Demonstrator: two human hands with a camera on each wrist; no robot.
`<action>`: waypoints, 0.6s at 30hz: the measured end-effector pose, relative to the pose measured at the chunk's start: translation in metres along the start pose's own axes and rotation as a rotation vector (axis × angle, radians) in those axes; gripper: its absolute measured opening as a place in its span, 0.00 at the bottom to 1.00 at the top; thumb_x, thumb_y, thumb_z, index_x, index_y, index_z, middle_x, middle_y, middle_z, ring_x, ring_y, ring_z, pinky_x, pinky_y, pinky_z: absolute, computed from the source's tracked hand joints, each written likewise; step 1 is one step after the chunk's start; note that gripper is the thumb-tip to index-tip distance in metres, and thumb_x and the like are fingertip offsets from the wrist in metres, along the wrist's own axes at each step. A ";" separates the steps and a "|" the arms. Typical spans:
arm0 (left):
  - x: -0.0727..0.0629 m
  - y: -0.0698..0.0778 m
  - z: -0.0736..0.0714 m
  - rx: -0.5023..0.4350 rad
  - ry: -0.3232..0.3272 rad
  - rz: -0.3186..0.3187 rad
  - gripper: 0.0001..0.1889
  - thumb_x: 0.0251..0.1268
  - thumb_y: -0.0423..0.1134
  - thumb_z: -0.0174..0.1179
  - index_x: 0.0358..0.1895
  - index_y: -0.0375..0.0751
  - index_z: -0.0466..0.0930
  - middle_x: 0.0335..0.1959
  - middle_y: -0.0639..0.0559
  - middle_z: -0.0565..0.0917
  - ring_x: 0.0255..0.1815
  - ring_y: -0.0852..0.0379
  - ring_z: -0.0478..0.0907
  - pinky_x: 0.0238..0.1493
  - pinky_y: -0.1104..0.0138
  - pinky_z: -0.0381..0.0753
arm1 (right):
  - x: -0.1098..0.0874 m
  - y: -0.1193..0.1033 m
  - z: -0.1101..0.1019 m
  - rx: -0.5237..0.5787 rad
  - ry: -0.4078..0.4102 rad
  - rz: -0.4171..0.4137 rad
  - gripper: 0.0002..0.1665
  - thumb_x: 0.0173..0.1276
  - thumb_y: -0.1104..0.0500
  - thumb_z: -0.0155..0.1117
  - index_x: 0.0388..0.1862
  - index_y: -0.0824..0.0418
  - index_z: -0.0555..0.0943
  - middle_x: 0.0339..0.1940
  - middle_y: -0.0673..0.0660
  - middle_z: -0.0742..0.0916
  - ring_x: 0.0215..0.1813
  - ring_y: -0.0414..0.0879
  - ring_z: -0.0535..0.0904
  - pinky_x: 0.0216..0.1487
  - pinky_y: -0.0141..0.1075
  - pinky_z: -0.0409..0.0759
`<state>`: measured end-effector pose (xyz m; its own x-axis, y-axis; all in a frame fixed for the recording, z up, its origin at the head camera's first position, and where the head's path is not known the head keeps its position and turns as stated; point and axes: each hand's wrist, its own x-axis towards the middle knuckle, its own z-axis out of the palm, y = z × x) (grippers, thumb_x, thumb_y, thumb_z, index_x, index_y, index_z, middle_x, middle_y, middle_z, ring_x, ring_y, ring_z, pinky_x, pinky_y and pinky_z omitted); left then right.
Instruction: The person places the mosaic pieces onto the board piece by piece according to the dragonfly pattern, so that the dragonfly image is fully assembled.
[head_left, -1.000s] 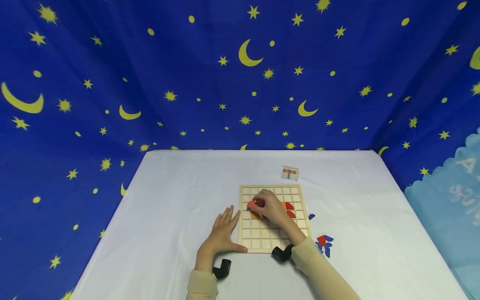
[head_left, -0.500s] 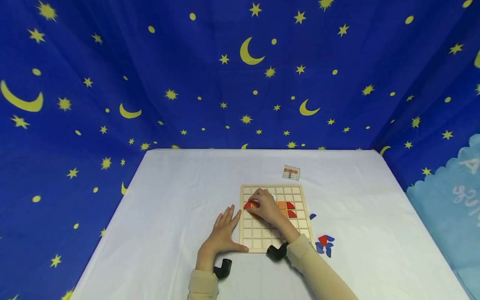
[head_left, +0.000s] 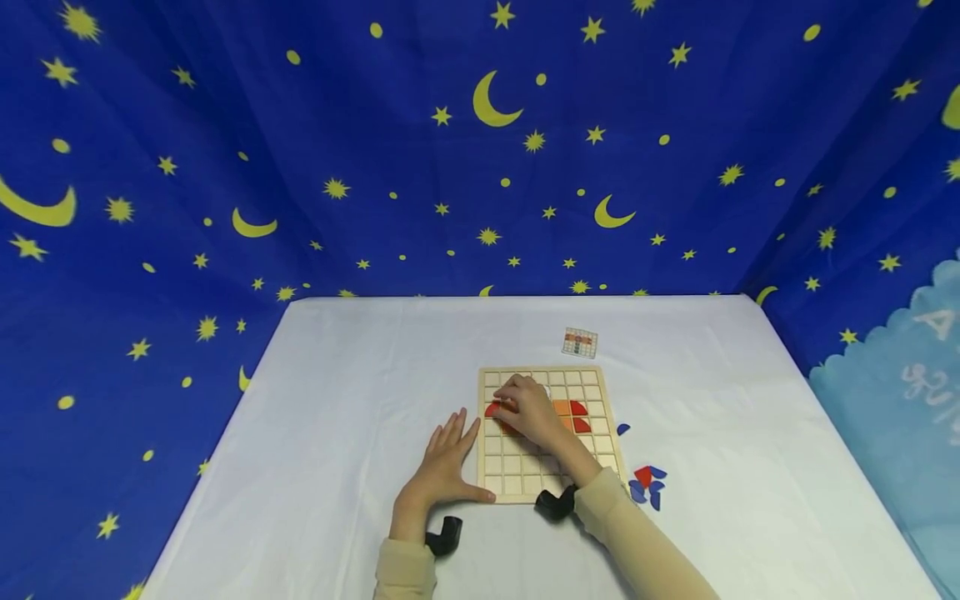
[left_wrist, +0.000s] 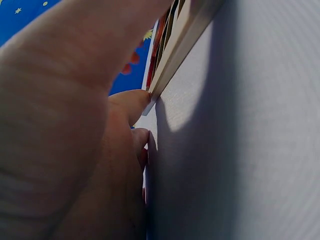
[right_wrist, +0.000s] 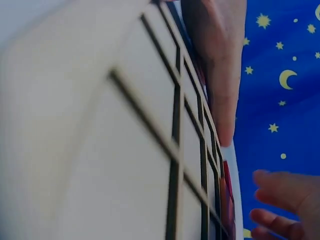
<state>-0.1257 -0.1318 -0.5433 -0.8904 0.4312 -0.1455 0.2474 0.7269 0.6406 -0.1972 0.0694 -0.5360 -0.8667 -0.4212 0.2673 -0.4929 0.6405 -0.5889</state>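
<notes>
Board (head_left: 523, 485), gridded wood, left grip (head_left: 446, 468) splayed empty alongside, right grip (head_left: 534, 412) by curved red piece (head_left: 491, 411), hold unclear

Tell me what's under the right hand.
The wooden grid board lies beneath the right hand. Orange squares and red quarter-circle pieces on it show beside the hand. The hand covers part of the board, so whatever sits there can't be seen.

A deep-blue fabric backdrop (head_left: 517, 162), printed with yellow stars (head_left: 81, 23), dots (head_left: 542, 80) and crescent moons (head_left: 486, 110), spans from nine o'clock through twelve to three. A pale-blue, scallop-edged patch (head_left: 885, 417) with white lettering (head_left: 934, 322) shows between three and four o'clock. A white-clothed tabletop (head_left: 360, 400) spreads across six o'clock.
</notes>
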 end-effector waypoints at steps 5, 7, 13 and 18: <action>0.001 0.002 0.002 -0.017 -0.002 -0.021 0.63 0.33 0.57 0.77 0.75 0.40 0.49 0.78 0.38 0.43 0.79 0.40 0.38 0.77 0.45 0.38 | -0.025 0.002 -0.022 0.062 0.092 -0.008 0.10 0.60 0.62 0.68 0.41 0.65 0.85 0.37 0.56 0.85 0.39 0.47 0.78 0.39 0.37 0.79; 0.003 0.002 0.003 -0.023 0.004 -0.025 0.64 0.33 0.58 0.77 0.75 0.40 0.49 0.78 0.39 0.42 0.79 0.41 0.37 0.77 0.45 0.37 | -0.039 0.003 -0.035 0.078 0.106 0.021 0.10 0.60 0.63 0.68 0.41 0.65 0.85 0.37 0.55 0.85 0.39 0.46 0.79 0.38 0.36 0.79; 0.006 0.001 0.003 -0.023 0.023 -0.038 0.64 0.31 0.56 0.78 0.76 0.41 0.49 0.79 0.40 0.43 0.80 0.42 0.37 0.78 0.46 0.37 | -0.092 0.020 -0.076 0.029 0.143 0.140 0.11 0.59 0.67 0.67 0.42 0.67 0.84 0.37 0.56 0.86 0.39 0.48 0.81 0.41 0.39 0.83; 0.005 0.002 0.004 -0.033 0.009 -0.048 0.65 0.30 0.56 0.78 0.75 0.40 0.49 0.78 0.39 0.43 0.79 0.41 0.37 0.77 0.46 0.37 | -0.140 0.039 -0.101 -0.084 0.162 0.327 0.14 0.56 0.71 0.65 0.43 0.67 0.83 0.38 0.57 0.87 0.39 0.48 0.81 0.42 0.45 0.81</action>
<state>-0.1284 -0.1259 -0.5456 -0.9045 0.3912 -0.1699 0.1917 0.7288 0.6574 -0.1033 0.2184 -0.5196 -0.9770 -0.0830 0.1965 -0.1868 0.7775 -0.6004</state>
